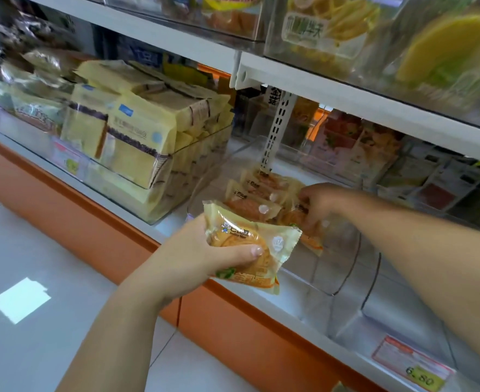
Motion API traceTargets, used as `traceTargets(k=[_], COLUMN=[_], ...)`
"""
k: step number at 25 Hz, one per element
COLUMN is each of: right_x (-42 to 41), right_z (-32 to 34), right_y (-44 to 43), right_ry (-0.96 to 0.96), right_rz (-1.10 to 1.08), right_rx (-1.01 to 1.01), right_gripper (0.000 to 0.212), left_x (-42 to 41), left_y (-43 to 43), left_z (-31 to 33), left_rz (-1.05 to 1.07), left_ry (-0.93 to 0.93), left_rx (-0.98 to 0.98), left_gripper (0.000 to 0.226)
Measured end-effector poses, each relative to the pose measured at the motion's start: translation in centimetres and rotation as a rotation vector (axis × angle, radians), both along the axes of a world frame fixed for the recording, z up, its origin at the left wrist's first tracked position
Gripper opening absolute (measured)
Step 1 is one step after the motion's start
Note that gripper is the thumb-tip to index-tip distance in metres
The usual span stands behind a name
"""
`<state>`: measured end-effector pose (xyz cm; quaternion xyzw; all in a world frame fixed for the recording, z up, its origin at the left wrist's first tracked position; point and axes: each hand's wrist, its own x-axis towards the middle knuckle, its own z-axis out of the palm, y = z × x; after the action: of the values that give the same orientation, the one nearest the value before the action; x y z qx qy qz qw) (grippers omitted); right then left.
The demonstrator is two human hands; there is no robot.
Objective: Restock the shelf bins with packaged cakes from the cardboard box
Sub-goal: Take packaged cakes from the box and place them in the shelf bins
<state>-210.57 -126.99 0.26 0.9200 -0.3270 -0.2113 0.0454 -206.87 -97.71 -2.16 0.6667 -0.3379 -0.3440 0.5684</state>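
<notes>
Left hand grip: the left hand (193,250) clasps a packaged cake (241,233), thumb across its printed face and fingers underneath.
Held cake, place: in the air in front of the shelf edge (261,304), just before the clear bin (332,281) and outside it.
Held cake, heading: printed face towards the camera; the long axis runs from the person towards the shelf, with the far end leaning a little left. The crimped top seam is nearest the bin, the bottom seam nearest the person.
Right hand grip: the right hand (322,203) reaches into the clear bin, fingers curled down and pinching the front packet (312,239).
Clear bin, contents: a row of cakes (261,190) of the same make, overlapping from back to front, lying tilted with the orange cake showing through the wrappers.
Left neighbour bin (193,176): packed above its rim with pale yellow packets (137,154), upright and close together.
Right neighbour bin (402,315): clear walls, with a price tag (414,366) at its front.
Upper shelf: clear bins holding yellow snack bags (326,32), blurred.
Below: an orange base panel (91,222) under the white shelf edge, and a pale tiled floor (35,250).
</notes>
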Motion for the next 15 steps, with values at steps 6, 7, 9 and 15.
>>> traceTargets(k=[6,7,9,15], right_x=[-0.5,-0.7,-1.1,-5.2], right_z=[-0.6,-0.5,-0.2,3.9], right_y=[-0.3,-0.3,-0.3,4.8], right_ry=[-0.049,-0.048,-0.061,-0.491], right_rz=[0.007,0.007,0.013,0.140], right_rx=[0.025,0.027,0.013,0.153], right_gripper=[0.071,0.074,0.080,0.037], left_x=[0.0,-0.1,-0.3,-1.4], left_y=[-0.1,0.0,0.0,0.1], left_z=[0.0,0.0,0.1,0.6], left_rz=[0.006,0.008,0.005,-0.009], left_ry=[0.003,-0.002,-0.026,-0.066], left_rx=[0.022,0.025,0.034,0.010], left_gripper=[0.049,0.049,0.047,0.037])
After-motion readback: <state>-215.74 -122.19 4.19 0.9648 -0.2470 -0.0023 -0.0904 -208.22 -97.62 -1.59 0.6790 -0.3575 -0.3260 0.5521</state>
